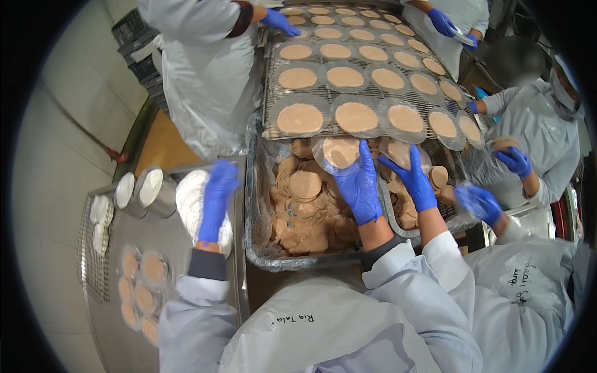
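Landmark: grey tub [250,211], with soft brown paste [311,227] inside and a thick round cake [305,185] of the same paste on top.

Right hand [359,186]: blue glove, dark cuff. Over the tub's far right part. Gripping a round patty [341,151] on clear film, thumb up along its right edge, fingers largely hidden underneath.

Left hand [221,193]: blue glove, dark cuff. Left of the tub, just above or against a smooth white mass [191,202]; blurred, so grip and contact cannot be told.

Steel surface [193,280]: left of the tub. Carries the white mass, two metal canisters [149,198] with white contents, a cluster of filmed discs [147,298] and, at the side farthest from the tub, a wire basket [93,261] with white items.

Wire rack [272,132]: directly beyond the tub. Bears rows of round patties, each on its own clear round sheet.

Second tub [407,234]: just right of the first, with brown paste lumps.

Co-worker's hand [418,183]: above the second tub, holding another filmed patty [399,153].

Another co-worker's hand [280,22]: well beyond the tub, at the rack's far left, reaching over a patty.
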`<move>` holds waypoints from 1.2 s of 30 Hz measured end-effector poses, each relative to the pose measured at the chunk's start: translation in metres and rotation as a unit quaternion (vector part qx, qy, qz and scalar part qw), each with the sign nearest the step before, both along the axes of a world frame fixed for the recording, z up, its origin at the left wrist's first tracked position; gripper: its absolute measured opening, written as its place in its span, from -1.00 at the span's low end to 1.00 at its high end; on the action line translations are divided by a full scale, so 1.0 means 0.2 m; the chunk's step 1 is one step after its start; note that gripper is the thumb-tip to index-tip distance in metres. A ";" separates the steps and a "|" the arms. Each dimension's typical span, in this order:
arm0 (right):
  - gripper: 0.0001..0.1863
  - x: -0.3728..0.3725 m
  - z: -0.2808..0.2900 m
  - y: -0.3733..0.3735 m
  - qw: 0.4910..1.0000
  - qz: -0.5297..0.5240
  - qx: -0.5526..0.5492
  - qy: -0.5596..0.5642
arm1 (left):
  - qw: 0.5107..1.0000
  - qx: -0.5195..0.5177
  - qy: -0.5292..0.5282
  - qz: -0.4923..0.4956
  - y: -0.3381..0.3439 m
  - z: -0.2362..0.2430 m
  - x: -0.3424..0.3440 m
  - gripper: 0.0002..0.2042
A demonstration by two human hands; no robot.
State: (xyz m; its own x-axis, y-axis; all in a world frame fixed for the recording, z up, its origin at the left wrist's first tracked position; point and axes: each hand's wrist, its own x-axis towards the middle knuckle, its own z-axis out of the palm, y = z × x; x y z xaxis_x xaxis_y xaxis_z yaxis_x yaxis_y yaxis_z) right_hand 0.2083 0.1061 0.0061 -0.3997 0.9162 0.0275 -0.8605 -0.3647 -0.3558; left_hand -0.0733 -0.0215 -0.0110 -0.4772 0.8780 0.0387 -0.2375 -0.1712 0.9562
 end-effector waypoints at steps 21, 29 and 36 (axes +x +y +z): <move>-0.39 0.07 0.05 -0.21 0.997 0.068 0.004 -0.037 | 0.978 -0.078 0.135 -0.140 0.23 0.19 0.69 -0.50; -0.36 -0.06 0.05 -0.31 0.588 -0.128 0.507 -0.617 | 0.911 -0.068 -0.347 -0.214 0.25 0.03 0.67 -0.56; -0.45 0.10 0.33 -0.06 0.482 -0.355 0.469 -0.649 | 0.849 0.047 -0.479 -0.216 0.35 0.15 0.68 -0.47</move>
